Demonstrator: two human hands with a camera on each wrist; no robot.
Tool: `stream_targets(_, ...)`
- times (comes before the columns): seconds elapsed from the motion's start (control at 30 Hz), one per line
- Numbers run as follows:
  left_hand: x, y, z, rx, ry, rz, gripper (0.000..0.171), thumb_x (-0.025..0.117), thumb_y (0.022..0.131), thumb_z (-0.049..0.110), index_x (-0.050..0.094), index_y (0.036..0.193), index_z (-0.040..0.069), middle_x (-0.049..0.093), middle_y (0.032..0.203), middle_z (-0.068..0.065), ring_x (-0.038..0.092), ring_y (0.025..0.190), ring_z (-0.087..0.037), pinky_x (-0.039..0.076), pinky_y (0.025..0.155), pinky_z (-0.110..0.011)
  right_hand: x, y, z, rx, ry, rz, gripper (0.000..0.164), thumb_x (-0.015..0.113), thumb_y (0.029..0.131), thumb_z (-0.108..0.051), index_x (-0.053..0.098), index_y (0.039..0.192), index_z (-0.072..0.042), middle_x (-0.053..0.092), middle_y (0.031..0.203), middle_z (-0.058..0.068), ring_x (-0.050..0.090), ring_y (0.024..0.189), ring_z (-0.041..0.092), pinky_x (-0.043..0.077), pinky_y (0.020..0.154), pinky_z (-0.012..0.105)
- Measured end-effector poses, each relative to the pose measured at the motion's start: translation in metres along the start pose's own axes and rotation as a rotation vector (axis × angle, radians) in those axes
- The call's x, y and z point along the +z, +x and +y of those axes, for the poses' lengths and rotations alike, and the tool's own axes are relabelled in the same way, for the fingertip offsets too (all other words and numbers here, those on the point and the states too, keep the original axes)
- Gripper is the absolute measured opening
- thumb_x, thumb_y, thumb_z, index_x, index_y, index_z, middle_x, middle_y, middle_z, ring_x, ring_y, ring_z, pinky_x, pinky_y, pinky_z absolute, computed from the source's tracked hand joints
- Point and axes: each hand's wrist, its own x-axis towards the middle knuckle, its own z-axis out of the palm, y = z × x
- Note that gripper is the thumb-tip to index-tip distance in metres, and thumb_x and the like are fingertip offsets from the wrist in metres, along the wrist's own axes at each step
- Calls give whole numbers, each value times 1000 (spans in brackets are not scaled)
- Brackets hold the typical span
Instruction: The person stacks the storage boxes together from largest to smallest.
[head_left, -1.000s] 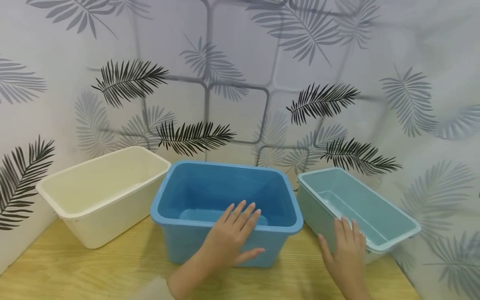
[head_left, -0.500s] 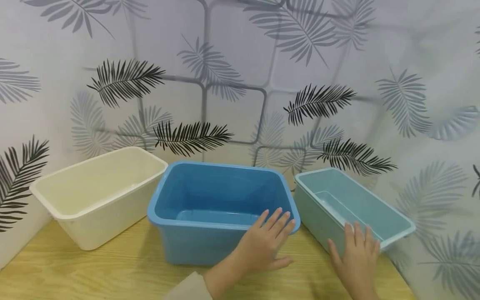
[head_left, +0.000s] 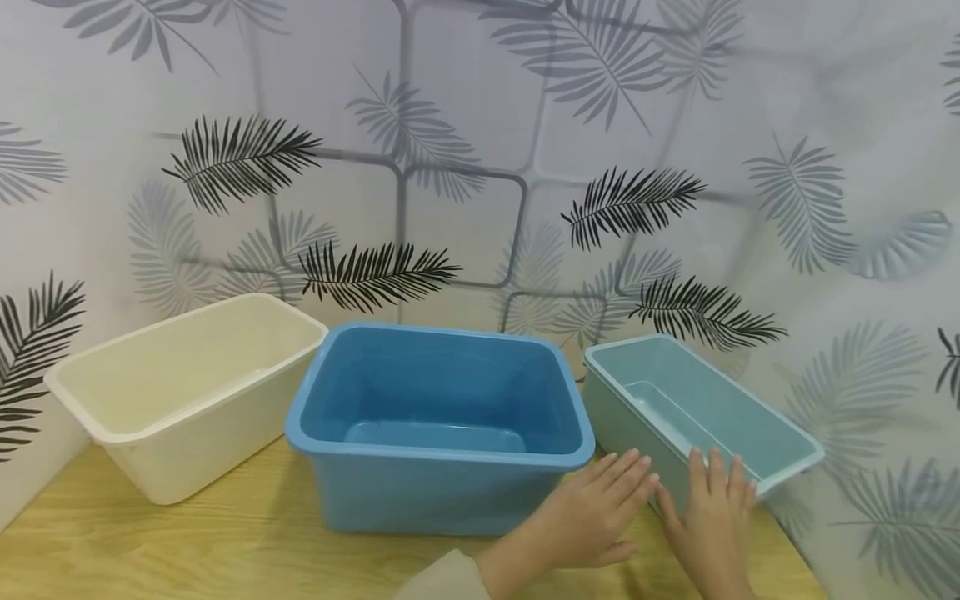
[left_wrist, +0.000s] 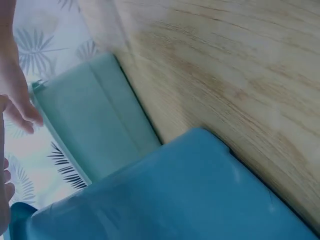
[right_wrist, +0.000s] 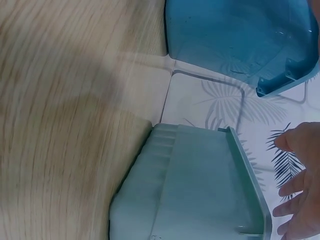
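Observation:
A deep blue plastic bin (head_left: 442, 492) stands in the middle of the table in the head view. My left hand (head_left: 596, 512) is off its front right corner, fingers extended and holding nothing. To the right, a pale green bin (head_left: 637, 437) sits at an angle. My right hand (head_left: 708, 525) is at that bin's near rim, its fingers spread and overlapping the rim in the head view. In the right wrist view the right hand (right_wrist: 305, 185) shows beside the rim of the green bin (right_wrist: 200, 185). Both bins have bare insides.
A cream bin (head_left: 217, 417) stands at the left, angled, close to the blue one. The wood-grain table (head_left: 187, 550) runs back to a wall covering (head_left: 480, 100) printed with grey and black leaves. The table's right edge lies just past the green bin.
My left hand has moved right, from over the blue bin's front rim to beyond its right corner, near my right hand. The right hand has shifted slightly right along the green bin's rim.

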Motion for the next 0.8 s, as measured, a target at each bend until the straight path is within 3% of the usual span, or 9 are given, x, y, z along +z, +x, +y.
stream_targets(0.27, 18, 19, 5, -83, -43, -177, 80, 52, 84, 61, 33, 142, 10, 38, 145, -7, 37, 135, -24, 36, 108, -31, 2, 3, 0, -3, -26, -28, 67, 68, 78, -18, 38, 125, 20, 33, 129, 45, 24, 121, 66, 17, 95, 76)
stream_targets(0.43, 27, 33, 6, -159, -141, -268, 79, 56, 85, 53, 27, 144, 7, 33, 147, -11, 35, 135, -27, 35, 109, -33, 4, 8, 0, 24, -55, -72, 69, 68, 79, -20, 36, 125, 21, 32, 130, 46, 23, 122, 66, 17, 94, 76)
stream_targets(0.6, 35, 43, 7, -212, -227, -306, 81, 61, 84, 49, 27, 143, 5, 32, 148, -13, 34, 135, -29, 34, 109, -35, 7, 9, 0, 54, -83, -96, 70, 67, 80, -22, 36, 126, 21, 33, 131, 45, 23, 123, 65, 15, 98, 75)
stream_targets(0.8, 42, 48, 9, -272, -214, -342, 80, 61, 84, 50, 29, 143, 8, 31, 148, -11, 34, 135, -27, 34, 108, -33, 10, 7, 0, 47, -87, -71, 69, 68, 79, -22, 38, 124, 20, 36, 129, 44, 26, 122, 62, 16, 99, 74)
